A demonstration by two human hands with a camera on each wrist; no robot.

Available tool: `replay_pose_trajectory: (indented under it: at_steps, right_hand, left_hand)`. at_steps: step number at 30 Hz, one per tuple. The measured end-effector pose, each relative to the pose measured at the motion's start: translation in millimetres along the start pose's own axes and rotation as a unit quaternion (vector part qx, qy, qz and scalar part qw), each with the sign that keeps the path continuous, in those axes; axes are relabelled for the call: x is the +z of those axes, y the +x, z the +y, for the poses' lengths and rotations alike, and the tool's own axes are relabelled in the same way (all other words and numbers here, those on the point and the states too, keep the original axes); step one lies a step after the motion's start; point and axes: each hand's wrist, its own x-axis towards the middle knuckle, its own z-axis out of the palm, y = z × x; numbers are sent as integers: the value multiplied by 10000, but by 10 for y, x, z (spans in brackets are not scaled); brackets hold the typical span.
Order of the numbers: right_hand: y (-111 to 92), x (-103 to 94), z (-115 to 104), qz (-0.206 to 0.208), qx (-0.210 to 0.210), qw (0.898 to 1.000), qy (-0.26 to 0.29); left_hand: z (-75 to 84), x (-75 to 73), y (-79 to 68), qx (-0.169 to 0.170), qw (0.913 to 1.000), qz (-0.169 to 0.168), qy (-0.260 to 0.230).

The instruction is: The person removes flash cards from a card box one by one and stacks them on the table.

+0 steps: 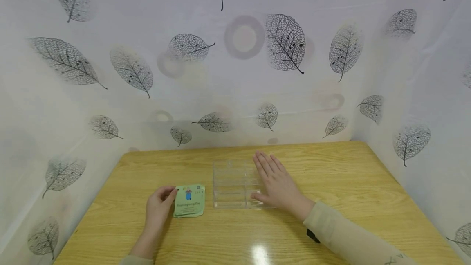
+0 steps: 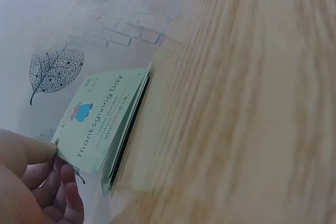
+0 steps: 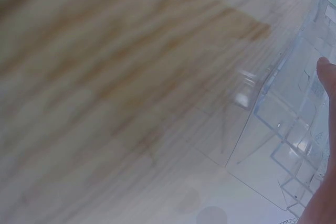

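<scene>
A stack of green cards (image 1: 189,212) lies on the table at the left, the top one printed "Thanksgiving Day". My left hand (image 1: 159,208) pinches the near corner of that top card (image 2: 102,116) between thumb and fingers, its edge raised off the cards beneath. To the right of the stack stands a clear plastic organizer (image 1: 229,187) with several compartments. Over its right side lies my right hand (image 1: 277,185), fingers straight and thumb spread. In the right wrist view the thumb (image 3: 326,72) overlaps the organizer's clear wall (image 3: 286,98).
Both things rest on a wood-grain table (image 1: 331,175). Behind and at both sides hangs a pale curtain (image 1: 235,89) with a leaf print. A dark band (image 1: 312,236) shows at my right wrist beneath the sleeve.
</scene>
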Motion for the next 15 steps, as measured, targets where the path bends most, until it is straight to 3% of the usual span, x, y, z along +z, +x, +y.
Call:
replay_pose_trajectory:
  at_steps: [15]
  right_hand:
    - [1, -61, -11, -109, 18, 9998, 172]
  left_hand:
    - [-46, 22, 73, 79, 9993, -102, 354]
